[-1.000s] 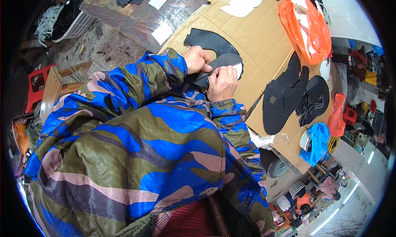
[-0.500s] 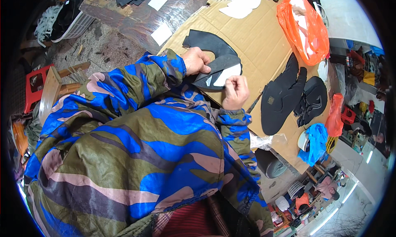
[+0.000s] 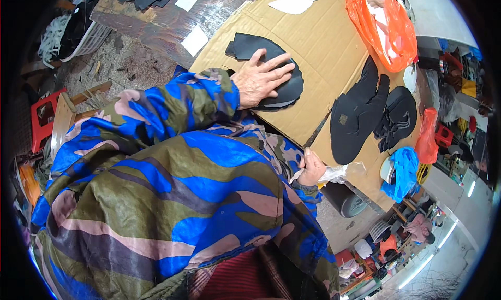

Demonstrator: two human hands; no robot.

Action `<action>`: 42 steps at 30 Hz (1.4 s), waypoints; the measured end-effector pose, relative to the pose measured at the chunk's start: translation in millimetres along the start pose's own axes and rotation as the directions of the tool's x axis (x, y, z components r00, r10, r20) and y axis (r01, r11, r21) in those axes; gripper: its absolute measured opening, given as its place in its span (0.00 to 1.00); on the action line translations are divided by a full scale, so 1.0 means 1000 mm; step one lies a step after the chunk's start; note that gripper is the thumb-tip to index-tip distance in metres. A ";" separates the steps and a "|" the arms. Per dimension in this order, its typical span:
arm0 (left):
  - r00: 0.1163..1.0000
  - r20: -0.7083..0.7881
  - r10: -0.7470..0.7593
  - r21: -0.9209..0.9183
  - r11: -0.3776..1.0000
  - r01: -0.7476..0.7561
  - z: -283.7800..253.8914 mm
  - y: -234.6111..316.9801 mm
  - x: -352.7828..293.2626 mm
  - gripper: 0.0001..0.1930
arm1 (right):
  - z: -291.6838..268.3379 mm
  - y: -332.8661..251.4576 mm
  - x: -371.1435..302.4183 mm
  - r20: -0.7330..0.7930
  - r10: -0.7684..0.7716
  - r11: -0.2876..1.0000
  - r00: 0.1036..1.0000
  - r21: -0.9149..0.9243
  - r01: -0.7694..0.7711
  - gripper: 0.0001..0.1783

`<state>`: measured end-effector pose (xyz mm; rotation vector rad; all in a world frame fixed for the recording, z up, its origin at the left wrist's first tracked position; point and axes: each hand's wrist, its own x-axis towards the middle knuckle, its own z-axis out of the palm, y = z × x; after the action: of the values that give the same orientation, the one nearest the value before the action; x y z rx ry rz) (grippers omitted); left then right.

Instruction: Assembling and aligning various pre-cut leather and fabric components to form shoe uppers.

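Ok so L hand (image 3: 263, 78) was flat on the curved black piece (image 3: 293, 87), fingers spread wide, not pinching anything, just palm + fingers on top. Piece lay on the cardboard (image 3: 323, 54), close to its near edge, twd the near left corner. R hand (image 3: 311, 167) was well apart from it, further right at that same near edge, fingers curled, thumb up; can't tell if it held anything tbh.

Main risk imo: slipping. With only one hand on it, a sideways push could've spun the piece or slid the layers (looked like >1 along its near side, hard to tell w/ the hand there). Being that close to the edge, a dragging L sleeve (image 3: 219, 88) could've pulled it off too.

Also, R hand was right by some clear plastic (image 3: 336, 172) at the near edge, so a quick move might've snagged it. Black shoe-shaped piece (image 3: 350, 125) nearby, twd the near right corner, prob could've gotten bumped by a careless R forearm.
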<state>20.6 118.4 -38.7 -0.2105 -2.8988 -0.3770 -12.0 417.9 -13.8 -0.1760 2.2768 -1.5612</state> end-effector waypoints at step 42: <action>0.986 0.093 -0.138 -0.021 0.990 0.141 0.007 0.007 -0.013 0.57 | 0.109 -0.017 0.087 0.148 -0.647 0.661 0.748 -0.381 0.647 0.20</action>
<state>33.4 125.6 -47.0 -0.0293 -3.0095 -0.4414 -53.5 289.3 -52.4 -1.2346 2.6775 -1.2975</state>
